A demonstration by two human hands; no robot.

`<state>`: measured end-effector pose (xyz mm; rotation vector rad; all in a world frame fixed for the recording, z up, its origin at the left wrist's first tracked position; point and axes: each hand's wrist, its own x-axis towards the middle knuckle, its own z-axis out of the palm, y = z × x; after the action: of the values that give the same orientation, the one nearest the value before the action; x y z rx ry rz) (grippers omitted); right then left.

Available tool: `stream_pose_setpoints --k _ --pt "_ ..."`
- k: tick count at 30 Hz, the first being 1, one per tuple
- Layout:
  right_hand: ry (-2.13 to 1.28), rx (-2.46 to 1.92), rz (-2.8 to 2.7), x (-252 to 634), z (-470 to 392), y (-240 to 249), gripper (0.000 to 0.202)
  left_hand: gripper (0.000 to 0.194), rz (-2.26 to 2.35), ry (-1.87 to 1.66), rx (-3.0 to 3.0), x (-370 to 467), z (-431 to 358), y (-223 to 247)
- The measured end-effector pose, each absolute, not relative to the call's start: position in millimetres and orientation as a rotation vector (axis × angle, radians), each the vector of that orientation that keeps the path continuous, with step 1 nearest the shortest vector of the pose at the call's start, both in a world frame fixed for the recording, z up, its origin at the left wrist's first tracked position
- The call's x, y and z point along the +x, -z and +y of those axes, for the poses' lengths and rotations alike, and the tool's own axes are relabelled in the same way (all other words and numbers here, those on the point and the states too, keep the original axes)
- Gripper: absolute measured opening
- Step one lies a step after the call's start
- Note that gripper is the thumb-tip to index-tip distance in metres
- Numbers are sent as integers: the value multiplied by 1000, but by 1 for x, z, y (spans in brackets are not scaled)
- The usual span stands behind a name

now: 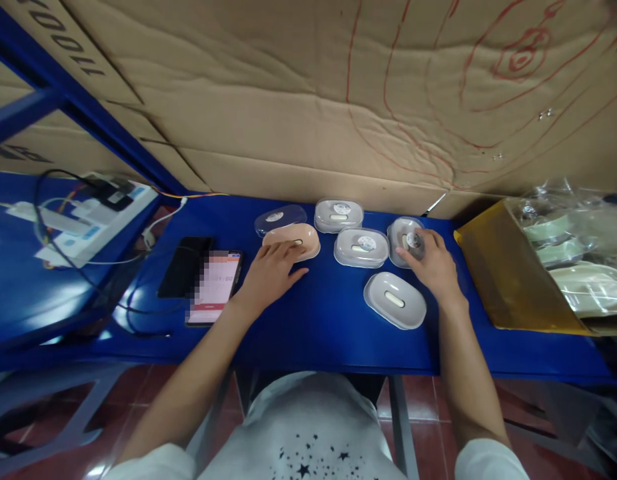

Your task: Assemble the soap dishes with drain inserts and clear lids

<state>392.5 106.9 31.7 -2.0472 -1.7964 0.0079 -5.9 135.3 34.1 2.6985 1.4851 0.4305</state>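
My left hand (pixel 278 270) rests over the near edge of a peach oval dish (pixel 308 248), fingers spread and thumb out to the right. Behind that dish lies a clear oval lid (pixel 283 219) with a round sticker. My right hand (pixel 428 257) grips a grey oval case (pixel 399 239) with a clear cover, thumb at its near side and fingers at its right. Two more covered grey cases, one at the back (pixel 333 223) and one in the middle (pixel 348 252), stand between my hands. A grey oval dish (pixel 406 308) sits nearer me.
An open cardboard box (pixel 518 273) of plastic-wrapped pale green and cream items stands at the right. A phone (pixel 216 287) and a black object (pixel 181 267) lie left, beside cables and a white power strip (pixel 68 247). Cardboard (pixel 268 87) lines the back of the blue table (pixel 308 333).
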Motion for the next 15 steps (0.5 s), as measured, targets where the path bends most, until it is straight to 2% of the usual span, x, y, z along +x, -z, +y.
stream_pose_setpoints --k 4,8,12,15 --pt "7 -2012 -1843 396 97 -25 77 29 1453 -464 2665 -3 128 -28" --pt "-43 -1907 -1847 399 94 -23 83 28 1376 -500 2669 1 119 -31" --pt "-289 -1853 -1655 409 95 -24 72 31 1353 -557 2644 4 110 -37" --pt "-277 -1849 -1533 423 97 -23 60 30 1347 -637 2636 2 113 -44"
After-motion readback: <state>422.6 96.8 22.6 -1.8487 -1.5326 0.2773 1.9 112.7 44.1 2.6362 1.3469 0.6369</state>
